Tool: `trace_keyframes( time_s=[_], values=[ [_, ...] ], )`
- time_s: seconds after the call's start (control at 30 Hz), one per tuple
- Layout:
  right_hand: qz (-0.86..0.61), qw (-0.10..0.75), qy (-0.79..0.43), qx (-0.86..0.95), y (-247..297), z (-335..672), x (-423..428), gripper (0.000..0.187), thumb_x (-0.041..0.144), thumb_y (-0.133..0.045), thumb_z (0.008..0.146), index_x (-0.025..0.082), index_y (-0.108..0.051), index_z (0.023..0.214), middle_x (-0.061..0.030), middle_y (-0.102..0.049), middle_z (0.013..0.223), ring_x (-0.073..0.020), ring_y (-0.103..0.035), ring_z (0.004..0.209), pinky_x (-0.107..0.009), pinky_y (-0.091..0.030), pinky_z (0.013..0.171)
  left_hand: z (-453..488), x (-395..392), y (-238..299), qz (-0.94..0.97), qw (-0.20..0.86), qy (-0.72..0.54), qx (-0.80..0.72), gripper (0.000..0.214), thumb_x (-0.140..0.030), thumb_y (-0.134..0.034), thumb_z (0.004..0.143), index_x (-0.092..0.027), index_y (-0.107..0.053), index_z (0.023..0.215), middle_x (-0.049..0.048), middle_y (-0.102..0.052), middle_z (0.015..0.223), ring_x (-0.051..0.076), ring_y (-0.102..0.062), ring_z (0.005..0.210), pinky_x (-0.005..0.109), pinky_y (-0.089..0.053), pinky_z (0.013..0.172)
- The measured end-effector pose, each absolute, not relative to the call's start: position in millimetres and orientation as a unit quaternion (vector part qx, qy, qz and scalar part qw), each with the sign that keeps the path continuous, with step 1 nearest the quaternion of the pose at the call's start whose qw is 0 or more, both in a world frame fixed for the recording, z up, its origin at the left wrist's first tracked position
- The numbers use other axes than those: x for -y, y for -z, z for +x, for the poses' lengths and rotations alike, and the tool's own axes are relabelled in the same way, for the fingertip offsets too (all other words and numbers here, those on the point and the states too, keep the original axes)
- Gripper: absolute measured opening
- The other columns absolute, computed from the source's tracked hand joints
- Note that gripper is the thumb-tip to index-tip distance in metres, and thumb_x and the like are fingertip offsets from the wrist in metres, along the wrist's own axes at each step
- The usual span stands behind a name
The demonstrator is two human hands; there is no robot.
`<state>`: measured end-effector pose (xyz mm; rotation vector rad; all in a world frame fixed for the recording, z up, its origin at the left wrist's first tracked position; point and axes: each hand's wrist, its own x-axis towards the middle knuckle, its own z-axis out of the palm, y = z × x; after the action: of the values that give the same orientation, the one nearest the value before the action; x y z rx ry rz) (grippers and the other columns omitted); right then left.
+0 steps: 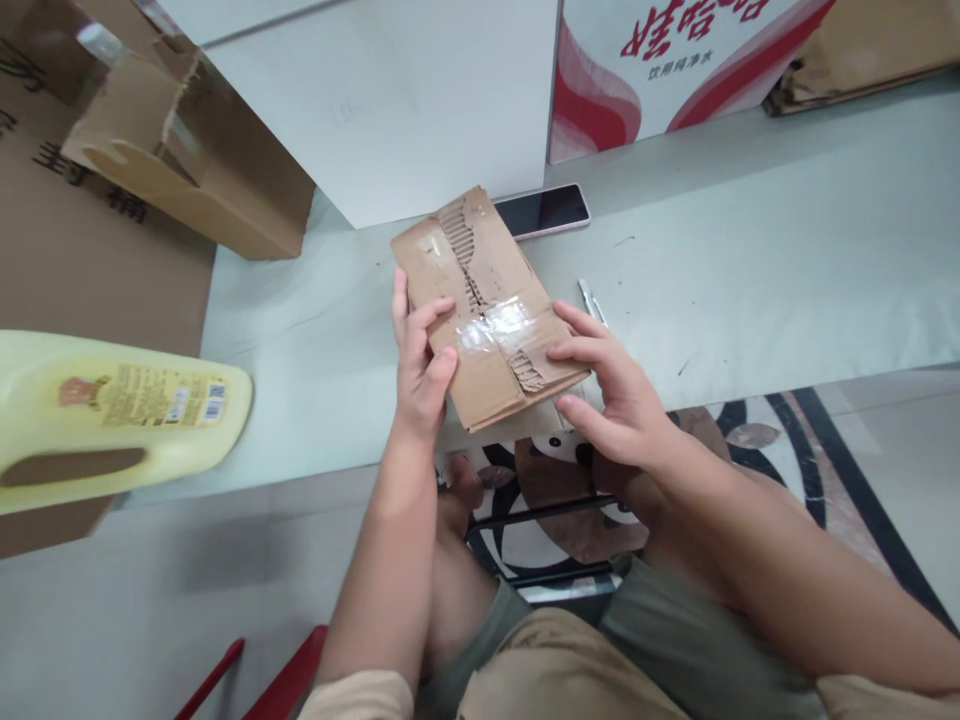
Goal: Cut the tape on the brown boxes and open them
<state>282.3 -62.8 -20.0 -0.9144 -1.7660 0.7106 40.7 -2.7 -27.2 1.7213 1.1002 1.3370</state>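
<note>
1. The small cardboard box [487, 300] was in the middle of the frame, held up over the near edge of the table [750, 280].
2. Its long side ran from the upper left down to the lower right, with the far end pointing away from the person.
3. The left hand [420, 370] was on the box's left long edge. Its grip was closed on the box, with the fingers curled over the top.
4. The right hand [622, 400] was at the lower right corner. Its grip also held the box, with the fingers flat on top near the clear tape [495, 325] and the thumb at the near edge.
5. Both hands were at the near end, and the far end had no hand on it.
6. A phone [544, 210] lay on the table just behind the box.
7. A thin silvery thing [592, 300] lay just beside the right hand's fingers.
8. A yellow bottle [112, 420] was at the left of the frame, well apart.
</note>
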Motion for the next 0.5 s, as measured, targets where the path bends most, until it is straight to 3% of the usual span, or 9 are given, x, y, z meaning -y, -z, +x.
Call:
trace_keyframes(
  time_s=[0.4, 0.5],
  values=[
    [-0.406, 0.485, -0.293, 0.717, 15, 293, 65, 0.026, 0.038, -0.060, 0.097, 0.026, -0.064, 0.119, -0.0144, -0.056, 0.156, -0.0305, -0.061, 0.137, -0.056, -0.053, 0.114, 68, 21, 10, 0.583, 0.398, -0.528, -0.473, 0.049, -0.068, -0.066, 0.086, -0.032, -0.065, 0.119, -0.0001, -0.022, 0.178, 0.030, -0.015, 0.167, 0.046, -0.025, 0.133],
    [-0.391, 0.516, -0.292, 0.704, 12, 293, 62, 0.027, 0.047, -0.058, 0.097, 0.025, -0.068, 0.110, -0.0149, -0.062, 0.143, -0.0303, -0.062, 0.132, -0.052, -0.058, 0.104, 78, 31, 6, 0.549, 0.416, -0.546, -0.476, 0.053, -0.071, -0.064, 0.085, -0.031, -0.063, 0.119, 0.0005, -0.024, 0.177, 0.029, -0.015, 0.167, 0.045, -0.023, 0.134]
  ],
)
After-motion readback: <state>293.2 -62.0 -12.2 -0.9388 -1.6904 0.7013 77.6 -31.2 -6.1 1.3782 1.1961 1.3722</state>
